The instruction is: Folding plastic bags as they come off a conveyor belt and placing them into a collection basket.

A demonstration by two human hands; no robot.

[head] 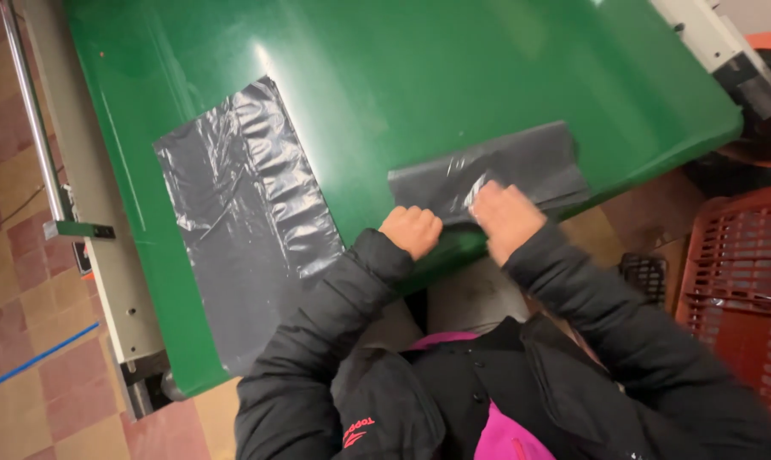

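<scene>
Folded grey plastic bag (522,166) lies on the green table (453,68) at the right of centre of the frame, close to the table's near edge, its long axis running from lower left up to the right, roughly along that edge. Both hands work at its near long side. The left hand (412,230) sits at the bag's lower left corner, curled almost into a fist, knuckles up; it looks to be pinching the bag's edge, though the fingertips are tucked under and the grip itself cannot be made out. The right hand (506,217) is just beside it, a little further right and resting on top of the bag, fingers bent and pressing a crinkled, shiny patch of the plastic; it is blurred, so how tightly it holds is unclear. The bulk of the bag stretches away from both hands toward the upper right, so the right hand is the nearer one to its free far end. Well apart, in the left half of the frame, a second grey plastic bag (240,213) lies spread flat on the same table, untouched. A red plastic crate (739,281) stands at the right edge, off the table.
</scene>
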